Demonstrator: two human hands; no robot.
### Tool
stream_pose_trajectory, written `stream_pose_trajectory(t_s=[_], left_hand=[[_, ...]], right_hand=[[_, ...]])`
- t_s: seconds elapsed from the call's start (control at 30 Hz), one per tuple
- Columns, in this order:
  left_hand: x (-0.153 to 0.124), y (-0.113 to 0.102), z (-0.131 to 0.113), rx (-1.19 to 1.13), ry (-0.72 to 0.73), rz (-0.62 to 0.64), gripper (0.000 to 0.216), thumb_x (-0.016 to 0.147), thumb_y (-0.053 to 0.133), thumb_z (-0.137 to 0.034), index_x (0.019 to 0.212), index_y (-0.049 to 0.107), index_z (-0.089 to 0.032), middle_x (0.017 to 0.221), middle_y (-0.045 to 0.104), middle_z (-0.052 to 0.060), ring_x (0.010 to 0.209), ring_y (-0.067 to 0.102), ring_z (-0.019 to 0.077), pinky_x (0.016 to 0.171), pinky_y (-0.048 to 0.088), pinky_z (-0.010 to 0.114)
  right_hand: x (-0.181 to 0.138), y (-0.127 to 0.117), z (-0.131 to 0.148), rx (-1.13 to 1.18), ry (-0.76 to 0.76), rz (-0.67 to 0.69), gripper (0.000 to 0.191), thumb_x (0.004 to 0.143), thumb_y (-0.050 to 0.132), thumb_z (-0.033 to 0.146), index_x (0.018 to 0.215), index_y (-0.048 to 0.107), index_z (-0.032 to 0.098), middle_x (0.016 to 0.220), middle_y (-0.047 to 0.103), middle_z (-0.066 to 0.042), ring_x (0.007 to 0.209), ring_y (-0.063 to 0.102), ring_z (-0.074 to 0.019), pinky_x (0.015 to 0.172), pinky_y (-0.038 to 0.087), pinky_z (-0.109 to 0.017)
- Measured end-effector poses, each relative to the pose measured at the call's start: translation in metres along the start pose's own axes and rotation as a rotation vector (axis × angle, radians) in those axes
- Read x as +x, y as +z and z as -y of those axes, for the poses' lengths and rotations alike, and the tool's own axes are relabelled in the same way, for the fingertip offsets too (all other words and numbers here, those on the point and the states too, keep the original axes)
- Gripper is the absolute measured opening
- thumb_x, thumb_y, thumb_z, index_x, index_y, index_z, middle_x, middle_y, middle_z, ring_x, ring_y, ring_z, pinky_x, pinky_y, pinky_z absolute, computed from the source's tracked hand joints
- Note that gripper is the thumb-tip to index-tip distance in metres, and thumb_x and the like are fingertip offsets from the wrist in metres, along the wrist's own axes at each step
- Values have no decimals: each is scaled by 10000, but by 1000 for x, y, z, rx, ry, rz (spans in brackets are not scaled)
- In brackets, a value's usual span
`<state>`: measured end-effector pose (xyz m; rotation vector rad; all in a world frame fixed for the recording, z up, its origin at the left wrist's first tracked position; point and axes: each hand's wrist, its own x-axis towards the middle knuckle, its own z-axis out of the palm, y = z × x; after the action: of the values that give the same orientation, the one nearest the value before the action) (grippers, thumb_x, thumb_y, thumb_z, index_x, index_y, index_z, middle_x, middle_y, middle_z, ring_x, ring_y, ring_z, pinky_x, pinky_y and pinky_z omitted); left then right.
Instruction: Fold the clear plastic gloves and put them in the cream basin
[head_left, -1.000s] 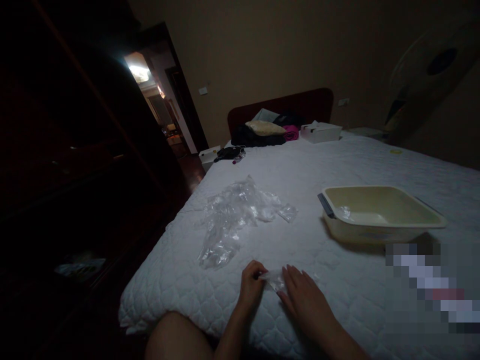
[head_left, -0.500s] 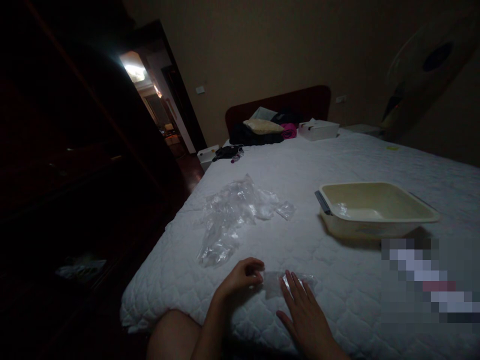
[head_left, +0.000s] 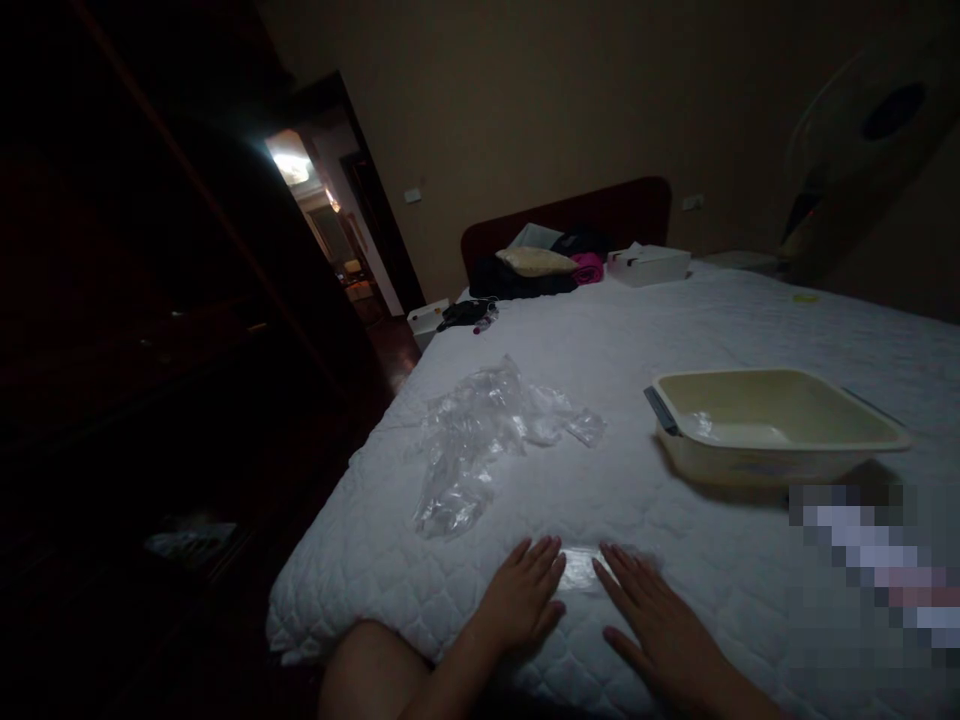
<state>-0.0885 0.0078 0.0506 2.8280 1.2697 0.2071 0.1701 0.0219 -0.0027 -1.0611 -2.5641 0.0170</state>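
A small clear plastic bag (head_left: 581,567) lies flat on the white quilted bed (head_left: 615,330) near its front edge. My left hand (head_left: 520,598) rests flat and open on the bag's left side. Open too, my right hand (head_left: 655,615) has its fingers stretched out over the bag's right side. A loose heap of clear plastic bags (head_left: 480,440) lies farther up the bed, to the left. A cream plastic basin (head_left: 765,425) stands to the right with a bit of clear plastic inside.
Folded clothes and a pillow (head_left: 540,265) and a white box (head_left: 649,265) sit by the dark red headboard. A lit doorway (head_left: 322,220) opens at the back left. The floor left of the bed is dark. A fan (head_left: 862,130) stands at the right.
My left hand has opened from a pinch on the bag's edge and now lies flat. Both hands have spread out over the small bag.
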Motion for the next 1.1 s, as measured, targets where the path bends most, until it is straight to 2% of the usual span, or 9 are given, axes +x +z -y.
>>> stream_pose_trajectory(t_s=[0.17,0.3,0.4,0.5,0.6,0.7,0.77,0.9,1.1], left_hand=[[0,8,-4,13,-39,-62,524,920,340,-342,1396,216,-162,1446,252,89,1344,178,204,1094,180,410],[3,13,-10,59,-16,-163,603,884,390,-338,1398,189,-97,1460,176,143,1352,104,268,1083,159,483],[7,11,-18,33,106,-113,655,871,403,-408,1408,162,-121,1459,195,124,1351,122,261,1086,165,473],[12,10,-23,-3,102,-54,652,867,413,-427,1409,171,-156,1457,213,97,1347,158,239,1089,197,442],[14,16,-23,-8,71,-63,652,848,454,-410,1401,198,-180,1459,203,85,1340,184,245,1081,228,446],[15,26,-18,8,86,-91,667,822,492,-403,1392,226,-182,1447,233,91,1328,219,260,1067,260,460],[16,31,-17,16,90,-104,669,817,498,-402,1391,232,-184,1443,242,91,1324,231,265,1062,272,460],[15,32,-19,12,57,-113,666,843,459,-410,1407,193,-174,1452,212,87,1329,215,264,1070,260,460],[14,37,-19,-17,28,-89,637,858,445,-398,1406,203,-181,1453,204,78,1332,201,264,1072,259,465]], right_hand=[[-16,-14,-38,-1,49,31,664,857,439,497,1415,161,270,1464,219,-85,1313,266,-288,1032,289,-505],[-6,-27,-41,59,-35,98,656,861,446,471,1413,155,269,1464,209,-84,1323,233,-279,1039,282,-500],[13,-41,-39,183,-159,135,678,841,483,462,1409,172,262,1464,206,-80,1328,219,-267,1055,259,-485],[27,-50,-39,274,-226,158,669,819,515,463,1396,239,267,1455,239,-79,1325,227,-266,1063,231,-499],[33,-45,-38,297,-67,75,490,851,483,423,1317,421,282,1393,388,-67,1273,356,-246,1030,319,-479],[39,-33,-29,221,179,-147,359,902,405,328,1216,547,229,1308,500,-93,1212,448,-238,988,388,-471],[42,-28,-20,145,132,-192,385,908,383,280,1266,497,193,1338,458,-115,1250,394,-247,1010,355,-488],[44,-29,-3,161,-158,34,588,882,438,374,1403,228,199,1430,283,-114,1309,260,-262,1034,311,-483],[42,-48,-16,298,-205,174,633,867,461,416,1404,170,252,1433,273,-79,1311,258,-231,1057,257,-475]])
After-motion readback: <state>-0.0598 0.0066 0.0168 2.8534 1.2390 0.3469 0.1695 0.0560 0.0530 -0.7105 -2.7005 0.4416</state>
